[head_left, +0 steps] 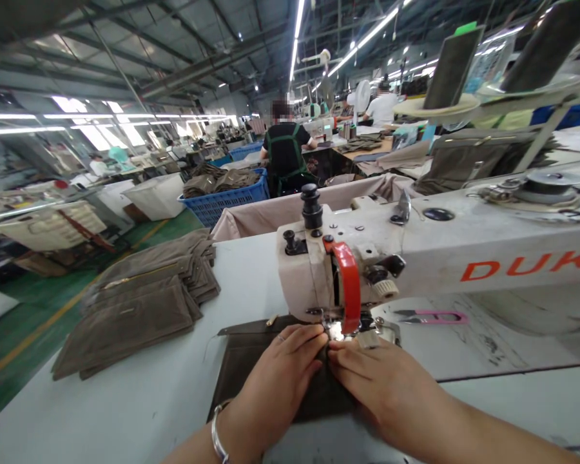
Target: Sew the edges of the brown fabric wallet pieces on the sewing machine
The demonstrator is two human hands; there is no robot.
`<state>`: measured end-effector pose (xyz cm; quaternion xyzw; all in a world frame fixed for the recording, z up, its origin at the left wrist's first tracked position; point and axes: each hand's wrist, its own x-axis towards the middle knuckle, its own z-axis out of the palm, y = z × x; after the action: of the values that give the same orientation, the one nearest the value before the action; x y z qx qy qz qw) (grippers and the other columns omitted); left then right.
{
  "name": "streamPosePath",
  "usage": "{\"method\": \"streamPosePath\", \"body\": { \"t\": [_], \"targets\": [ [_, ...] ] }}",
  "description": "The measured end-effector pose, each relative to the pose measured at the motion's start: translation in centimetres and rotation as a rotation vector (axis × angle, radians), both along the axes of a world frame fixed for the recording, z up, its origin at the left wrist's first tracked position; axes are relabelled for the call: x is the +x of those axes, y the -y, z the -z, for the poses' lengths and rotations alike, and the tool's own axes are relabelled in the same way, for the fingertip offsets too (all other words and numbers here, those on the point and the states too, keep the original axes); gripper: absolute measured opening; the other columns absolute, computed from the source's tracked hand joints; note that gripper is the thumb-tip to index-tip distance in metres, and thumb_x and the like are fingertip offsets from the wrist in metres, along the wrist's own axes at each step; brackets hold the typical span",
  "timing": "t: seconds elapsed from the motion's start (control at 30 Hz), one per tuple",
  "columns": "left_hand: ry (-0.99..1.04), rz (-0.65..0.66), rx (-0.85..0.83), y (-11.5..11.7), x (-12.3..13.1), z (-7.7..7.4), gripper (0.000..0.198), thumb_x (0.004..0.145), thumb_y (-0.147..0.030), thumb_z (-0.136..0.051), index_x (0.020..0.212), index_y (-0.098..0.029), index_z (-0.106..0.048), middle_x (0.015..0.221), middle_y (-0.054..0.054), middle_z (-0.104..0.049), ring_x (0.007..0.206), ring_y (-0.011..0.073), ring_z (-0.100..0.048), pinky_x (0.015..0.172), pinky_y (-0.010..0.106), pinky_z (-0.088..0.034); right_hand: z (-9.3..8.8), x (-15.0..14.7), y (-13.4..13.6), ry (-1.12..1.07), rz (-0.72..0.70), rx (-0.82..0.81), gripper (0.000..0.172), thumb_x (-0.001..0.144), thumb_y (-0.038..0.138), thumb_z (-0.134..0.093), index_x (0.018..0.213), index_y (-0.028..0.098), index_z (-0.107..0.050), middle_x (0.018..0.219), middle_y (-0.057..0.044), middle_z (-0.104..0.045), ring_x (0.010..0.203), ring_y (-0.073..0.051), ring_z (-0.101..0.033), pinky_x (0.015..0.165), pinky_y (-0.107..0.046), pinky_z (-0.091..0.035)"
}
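Observation:
A dark brown fabric piece (244,367) lies flat on the white table under the head of a white sewing machine (415,251). My left hand (278,377) rests on the fabric with its fingers stretched forward towards the needle area (329,325). My right hand (372,380) lies beside it on the right, fingers flat and pressed on the fabric just before the presser foot. The fingertips of both hands almost meet under the red guard (348,287). A silver bracelet (217,435) sits on my left wrist.
A stack of brown fabric pieces (140,299) lies at the left of the table (125,412). Pink-handled thread snips (432,316) lie behind the machine head. A blue basket (227,196) of cloth and a person in a dark apron (285,158) are further back.

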<state>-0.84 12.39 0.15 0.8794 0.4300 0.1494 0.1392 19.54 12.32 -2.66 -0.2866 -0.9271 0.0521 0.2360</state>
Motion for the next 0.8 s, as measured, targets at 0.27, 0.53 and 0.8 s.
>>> {"method": "streamPosePath", "body": {
  "t": [0.27,0.53,0.8],
  "targets": [
    [0.036,0.055,-0.069,-1.3,-1.2,-0.1,0.042,0.092,-0.012,-0.051,0.131,-0.027,-0.05,0.134,0.0,-0.052,0.126,0.0157,-0.044,0.112,0.035,-0.034,-0.4,-0.5,0.4,0.087,0.04,-0.058,0.03,0.081,0.008,-0.048,0.105,0.015,-0.063,0.107,-0.008,-0.065,0.099,-0.023,-0.059,0.09,-0.037,-0.045],
    [0.048,0.053,-0.041,-1.1,-1.2,0.1,0.041,0.092,-0.01,-0.05,0.13,-0.027,-0.05,0.132,0.001,-0.053,0.124,0.0171,-0.045,0.111,0.038,-0.036,-0.5,-0.8,0.2,0.063,0.027,-0.09,0.029,0.081,0.007,-0.048,0.104,0.014,-0.063,0.107,-0.008,-0.064,0.102,-0.022,-0.057,0.093,-0.036,-0.043],
    [0.039,0.048,-0.024,-1.4,-0.9,0.3,0.039,0.091,-0.011,-0.052,0.127,-0.026,-0.051,0.13,0.001,-0.054,0.123,0.0177,-0.046,0.111,0.039,-0.036,-0.4,-0.5,0.1,0.056,0.037,-0.087,0.029,0.078,0.006,-0.049,0.102,0.012,-0.064,0.106,-0.01,-0.065,0.1,-0.024,-0.058,0.09,-0.04,-0.045]
  ]
}}
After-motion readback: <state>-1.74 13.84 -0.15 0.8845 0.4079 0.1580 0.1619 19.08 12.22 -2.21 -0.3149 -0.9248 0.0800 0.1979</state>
